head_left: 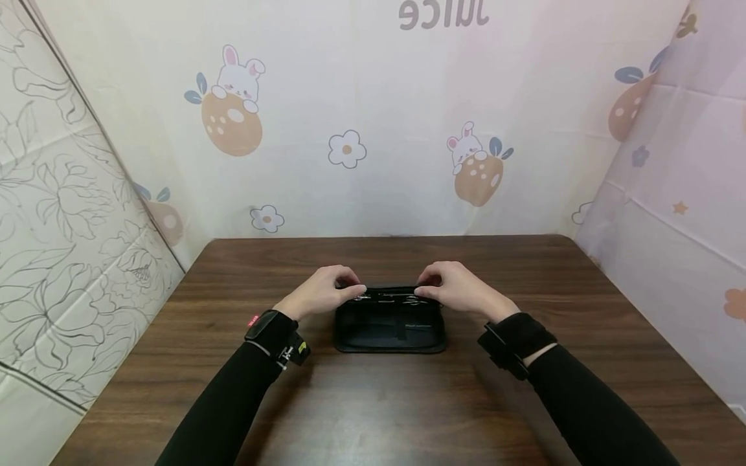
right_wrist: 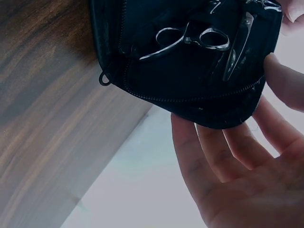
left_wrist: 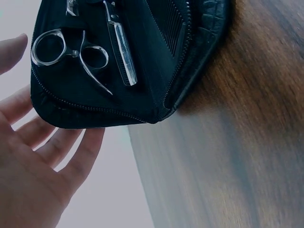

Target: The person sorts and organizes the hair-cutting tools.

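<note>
A black zippered case (head_left: 361,333) lies unfolded on the table, its far half tilted up. My left hand (head_left: 323,291) holds the raised half at its left corner, fingers behind it and thumb at the top edge. At the right corner my right hand (head_left: 463,288) grips it the same way, thumb in front. Inside the raised half, in the left wrist view, are silver scissors (left_wrist: 75,53) and a razor-like tool (left_wrist: 124,52); a black comb (left_wrist: 178,40) sits in the lower half. The right wrist view shows another pair of scissors (right_wrist: 187,40) and a flat shiny tool (right_wrist: 237,47).
The brown wooden table (head_left: 384,414) carries the case near its middle. A printed curtain (head_left: 350,84) hangs behind the far edge and continues on the right. At the left stands a panel with flower line drawings (head_left: 64,259).
</note>
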Motion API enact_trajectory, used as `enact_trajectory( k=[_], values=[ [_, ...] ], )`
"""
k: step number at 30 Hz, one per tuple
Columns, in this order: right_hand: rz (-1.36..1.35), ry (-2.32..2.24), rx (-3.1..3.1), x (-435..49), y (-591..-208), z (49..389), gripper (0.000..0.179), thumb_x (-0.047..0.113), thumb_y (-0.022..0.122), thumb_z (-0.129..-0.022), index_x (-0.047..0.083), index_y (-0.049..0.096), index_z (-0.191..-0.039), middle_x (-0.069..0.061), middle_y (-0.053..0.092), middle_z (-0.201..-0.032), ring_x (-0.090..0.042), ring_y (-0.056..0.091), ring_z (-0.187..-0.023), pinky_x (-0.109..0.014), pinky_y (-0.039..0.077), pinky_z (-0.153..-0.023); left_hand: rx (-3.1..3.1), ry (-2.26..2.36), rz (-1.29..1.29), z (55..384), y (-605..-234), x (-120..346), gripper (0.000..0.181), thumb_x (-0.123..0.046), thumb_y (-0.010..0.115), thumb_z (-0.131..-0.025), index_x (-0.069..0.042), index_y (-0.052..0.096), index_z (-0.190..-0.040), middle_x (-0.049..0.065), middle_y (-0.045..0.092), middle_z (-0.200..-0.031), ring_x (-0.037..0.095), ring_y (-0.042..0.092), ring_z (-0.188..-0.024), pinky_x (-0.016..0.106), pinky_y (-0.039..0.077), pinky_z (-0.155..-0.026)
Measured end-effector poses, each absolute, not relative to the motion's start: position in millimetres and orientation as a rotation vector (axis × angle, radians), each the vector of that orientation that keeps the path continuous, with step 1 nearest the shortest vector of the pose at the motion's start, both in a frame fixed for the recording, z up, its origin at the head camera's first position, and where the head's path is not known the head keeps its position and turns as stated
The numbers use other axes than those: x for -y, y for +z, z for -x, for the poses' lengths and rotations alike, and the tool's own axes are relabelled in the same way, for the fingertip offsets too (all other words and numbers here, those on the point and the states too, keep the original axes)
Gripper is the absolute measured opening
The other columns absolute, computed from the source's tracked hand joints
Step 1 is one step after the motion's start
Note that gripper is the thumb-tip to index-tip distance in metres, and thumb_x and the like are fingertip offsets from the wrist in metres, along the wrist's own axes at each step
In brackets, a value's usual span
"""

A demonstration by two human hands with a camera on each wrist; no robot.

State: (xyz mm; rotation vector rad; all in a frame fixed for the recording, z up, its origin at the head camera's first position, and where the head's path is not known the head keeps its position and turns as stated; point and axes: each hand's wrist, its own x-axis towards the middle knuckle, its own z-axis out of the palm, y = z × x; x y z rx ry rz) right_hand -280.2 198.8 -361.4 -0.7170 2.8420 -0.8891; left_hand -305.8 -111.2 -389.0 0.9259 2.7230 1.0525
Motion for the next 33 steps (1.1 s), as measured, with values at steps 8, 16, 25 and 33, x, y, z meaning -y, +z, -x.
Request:
enact_trajectory(
  k=[8,16,25,33],
  values=[
    [0.739,-0.867,-2.786,-199,-358,284,0.019,0.017,0.067,-0.100,0.007,0.072,-0.115,-0.001,0.067,-0.102,-0.016,0.062,-0.089,-0.036,0.052,-0.076,-2.694,0.906,-0.844,311,-392,108,0.043,-0.049,0.063,-0.098,-0.012,0.070,-0.119,0.001,0.068,-0.116,0.019,0.061,-0.110,0.042,0.048,-0.097],
    [0.719,-0.890,-2.673,-200,-359,290,0.026,0.023,0.067,-0.100,0.006,0.071,-0.119,-0.001,0.069,-0.107,-0.017,0.064,-0.092,-0.036,0.053,-0.078,-2.640,0.856,-0.762,309,-396,108,0.053,-0.056,0.057,-0.098,-0.012,0.067,-0.127,0.004,0.064,-0.127,0.021,0.059,-0.116,0.045,0.046,-0.101],
    [0.669,-0.849,-2.501,-205,-361,296,0.047,0.034,0.069,-0.097,0.003,0.064,-0.132,-0.005,0.066,-0.121,-0.024,0.062,-0.112,-0.044,0.051,-0.094,-2.543,0.809,-0.763,310,-396,108,0.060,-0.058,0.059,-0.095,-0.013,0.063,-0.134,0.003,0.062,-0.133,0.021,0.057,-0.122,0.044,0.044,-0.104],
    [0.683,-0.782,-2.418,-207,-368,304,0.061,0.038,0.069,-0.096,0.000,0.055,-0.143,-0.012,0.059,-0.138,-0.033,0.054,-0.129,-0.053,0.041,-0.107,-2.478,0.832,-0.772,310,-398,108,0.064,-0.056,0.063,-0.093,-0.011,0.059,-0.138,0.003,0.061,-0.134,0.022,0.055,-0.124,0.045,0.042,-0.106]
  ],
)
